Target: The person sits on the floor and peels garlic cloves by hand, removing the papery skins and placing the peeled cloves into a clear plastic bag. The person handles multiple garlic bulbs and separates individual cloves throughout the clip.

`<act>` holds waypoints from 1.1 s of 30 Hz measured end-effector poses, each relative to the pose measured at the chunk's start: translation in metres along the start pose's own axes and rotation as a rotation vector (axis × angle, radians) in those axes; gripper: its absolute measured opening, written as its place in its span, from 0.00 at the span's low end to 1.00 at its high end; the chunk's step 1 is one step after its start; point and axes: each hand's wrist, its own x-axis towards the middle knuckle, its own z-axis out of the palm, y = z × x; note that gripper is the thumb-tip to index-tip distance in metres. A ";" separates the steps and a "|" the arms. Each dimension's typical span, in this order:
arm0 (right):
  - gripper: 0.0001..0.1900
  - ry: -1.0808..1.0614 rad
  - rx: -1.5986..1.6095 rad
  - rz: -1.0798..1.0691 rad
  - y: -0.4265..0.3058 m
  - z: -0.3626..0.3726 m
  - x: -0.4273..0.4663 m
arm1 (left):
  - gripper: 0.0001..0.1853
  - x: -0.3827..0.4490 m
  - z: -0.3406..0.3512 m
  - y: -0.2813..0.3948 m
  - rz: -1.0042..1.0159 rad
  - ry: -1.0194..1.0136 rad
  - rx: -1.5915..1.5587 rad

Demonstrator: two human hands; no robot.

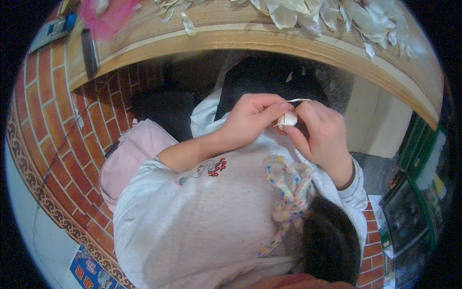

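Note:
A small whitish garlic bulb [288, 120] with a purplish tinge is held between my two hands, above my lap. My left hand [258, 110] grips it from the left, thumb near its top. On the other side, my right hand [317, 126] has its thumb against the bulb's lower edge, and its bent index finger is near the top. A thin pale strip of garlic skin [301, 99] sticks out between the two hands. The fingers hide the bulb's underside.
A wooden table [216, 39] curves across the front, bearing loose garlic skins [310, 14], a pink mesh bag [106, 18] and a dark phone [89, 54] at its left edge. A pink bag [140, 159] is at my left. Dark cloth [270, 77] lies beneath the table.

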 end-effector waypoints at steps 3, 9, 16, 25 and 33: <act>0.12 0.012 -0.043 0.066 -0.005 0.003 -0.002 | 0.14 0.001 0.003 0.001 -0.018 0.014 -0.028; 0.11 0.161 0.302 0.226 0.008 0.016 -0.014 | 0.13 -0.002 0.004 -0.004 0.124 0.067 0.116; 0.26 0.345 1.353 0.538 0.004 0.002 -0.010 | 0.07 -0.003 -0.003 0.000 0.498 0.183 0.333; 0.09 -0.040 0.513 0.244 -0.015 -0.003 0.001 | 0.09 0.000 0.001 0.017 0.953 0.209 0.784; 0.10 -0.362 0.551 0.160 -0.020 -0.016 0.012 | 0.11 0.002 -0.014 0.018 1.113 -0.044 1.021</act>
